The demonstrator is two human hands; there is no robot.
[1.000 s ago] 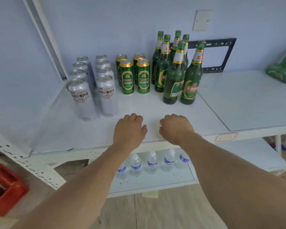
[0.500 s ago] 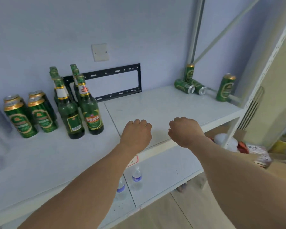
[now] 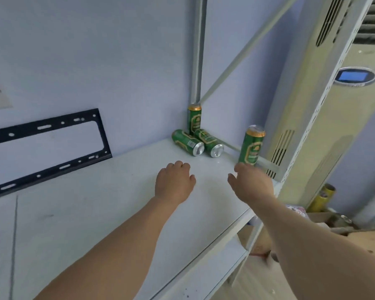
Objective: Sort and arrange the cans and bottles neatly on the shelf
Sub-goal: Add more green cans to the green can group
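**Four green cans at the shelf's far corner**

Both hands hover empty over the white shelf. The left hand is loosely curled; the right hand has fingers spread, nearly touching the upright green beer can at the shelf's right edge. Beyond the left hand, two cans lie sideways before another upright can against the corner post. Labels are unreadable. A black wall bracket sits far left, with bare shelf between.

One head cam only, no 2nd view to overlap. It looks fwd and down over both forearms, close to the white shelf. It faces the shelf's far corner by the wall, beyond the left hand and right hand. Wide-angle, edges bend.
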